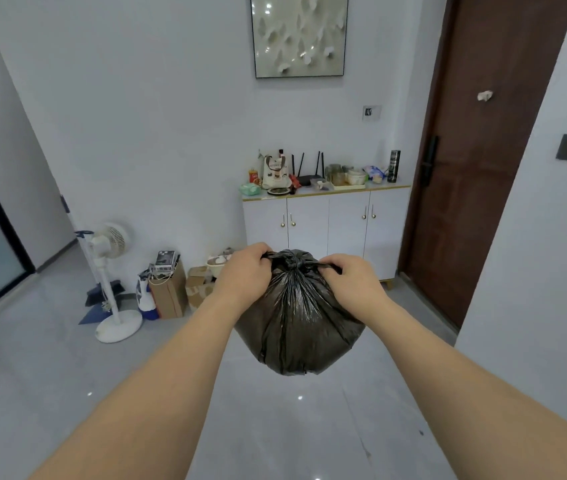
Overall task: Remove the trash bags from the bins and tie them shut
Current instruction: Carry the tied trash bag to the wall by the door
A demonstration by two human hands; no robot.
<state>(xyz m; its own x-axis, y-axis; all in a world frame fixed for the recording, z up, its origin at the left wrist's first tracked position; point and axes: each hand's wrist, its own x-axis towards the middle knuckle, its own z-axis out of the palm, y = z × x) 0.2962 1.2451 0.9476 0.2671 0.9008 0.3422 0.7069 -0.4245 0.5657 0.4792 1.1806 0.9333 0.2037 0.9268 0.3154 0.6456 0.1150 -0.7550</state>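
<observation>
Above floor: trash bag (297, 317) hangs vertical, knot up; left hand (244, 273), right hand (347, 278) pinching its ends.

Single head-worn wide-angle view, forward and down over both outstretched forearms, close to the hands, toward the far wall.

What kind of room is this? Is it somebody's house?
It looks like the entrance hall of a home. There is a brown front door with a lock, a white cabinet covered in everyday clutter, and a standing fan on the tiled floor.
</observation>
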